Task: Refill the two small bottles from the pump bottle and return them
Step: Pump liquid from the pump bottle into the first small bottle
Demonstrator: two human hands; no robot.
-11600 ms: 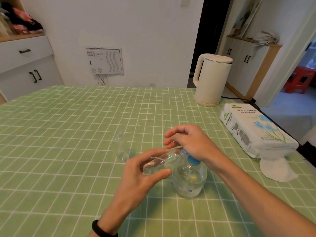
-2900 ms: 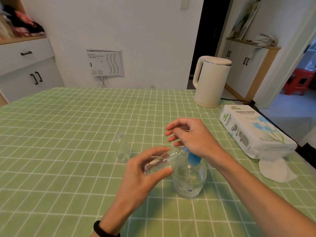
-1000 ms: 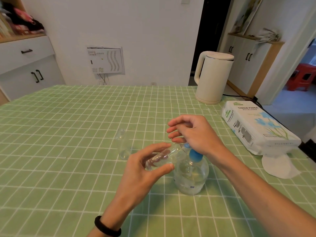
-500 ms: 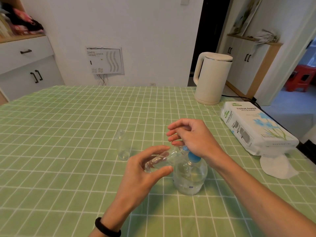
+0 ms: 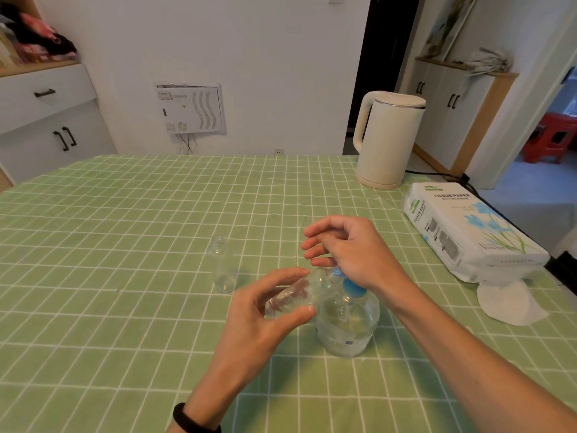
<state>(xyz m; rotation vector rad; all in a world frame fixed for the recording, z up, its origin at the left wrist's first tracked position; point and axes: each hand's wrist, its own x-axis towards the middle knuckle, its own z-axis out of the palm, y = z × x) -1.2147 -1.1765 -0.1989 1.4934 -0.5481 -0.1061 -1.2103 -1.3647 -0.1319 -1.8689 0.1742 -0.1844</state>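
Centre frame, your left hand (image 5: 259, 317) pinches the small bottle (image 5: 290, 298) in its fingers, tilted against the pump bottle (image 5: 346, 326) spout, right hand (image 5: 356, 254) loose-fingered atop its pump; it's probably light, slick thin plastic, so grip mid-body, gently.

**One wide view from the head**

The camera rides on the person's head and faces forward and down over the green-checked surface (image 5: 125, 214). Nearest it, low in frame, are the left hand (image 5: 265, 314), holding a small bottle (image 5: 292, 297), and the right hand (image 5: 352, 254). The kettle (image 5: 387, 139) and back wall (image 5: 265, 57) lie far off.
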